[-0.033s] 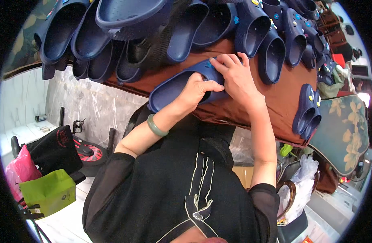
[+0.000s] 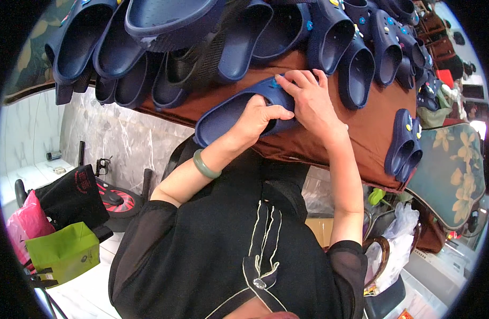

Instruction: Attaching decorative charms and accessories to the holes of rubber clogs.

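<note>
A navy blue foam clog (image 2: 218, 118) lies tilted in front of me over the brown cloth, its heel toward the lower left. My left hand (image 2: 259, 118) reaches into its opening, the fingers hidden under the toe part and the thumb outside, gripping the clog. Over the toe, my right hand (image 2: 307, 98) has its fingers bent and pressed against the upper. Beside its fingertips sits a small blue charm (image 2: 275, 83). Whether those fingertips also pinch some small piece is hidden. A green bangle (image 2: 206, 165) circles my left wrist.
Many navy clogs (image 2: 329, 45) crowd the far side of the brown cloth (image 2: 356, 135), some stacked at the left. One decorated pair (image 2: 403, 146) rests near the right edge. A floral-backed chair (image 2: 449, 173) stands right; a green bag (image 2: 63, 254) is at lower left.
</note>
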{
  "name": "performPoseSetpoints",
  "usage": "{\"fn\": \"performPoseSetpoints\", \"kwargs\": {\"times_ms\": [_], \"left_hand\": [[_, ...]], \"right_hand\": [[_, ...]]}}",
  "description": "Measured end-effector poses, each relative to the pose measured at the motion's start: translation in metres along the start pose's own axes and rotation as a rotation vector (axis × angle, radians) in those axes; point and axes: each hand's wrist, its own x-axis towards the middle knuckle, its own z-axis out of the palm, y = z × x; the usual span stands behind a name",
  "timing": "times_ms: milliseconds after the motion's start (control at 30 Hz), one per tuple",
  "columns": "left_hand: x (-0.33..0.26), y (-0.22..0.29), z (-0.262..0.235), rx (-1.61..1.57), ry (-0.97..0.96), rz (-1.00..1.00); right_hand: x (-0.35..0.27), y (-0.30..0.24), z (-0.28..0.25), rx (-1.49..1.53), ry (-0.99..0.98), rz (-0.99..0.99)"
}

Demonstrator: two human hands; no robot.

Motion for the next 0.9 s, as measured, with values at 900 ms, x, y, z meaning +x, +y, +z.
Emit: {"fn": "performPoseSetpoints", "kwargs": {"times_ms": [900], "left_hand": [[-0.004, 0.006, 0.01, 0.059, 0.014, -0.043]], "right_hand": [[-0.159, 0.052, 0.022, -0.045, 0.35, 0.72]]}}
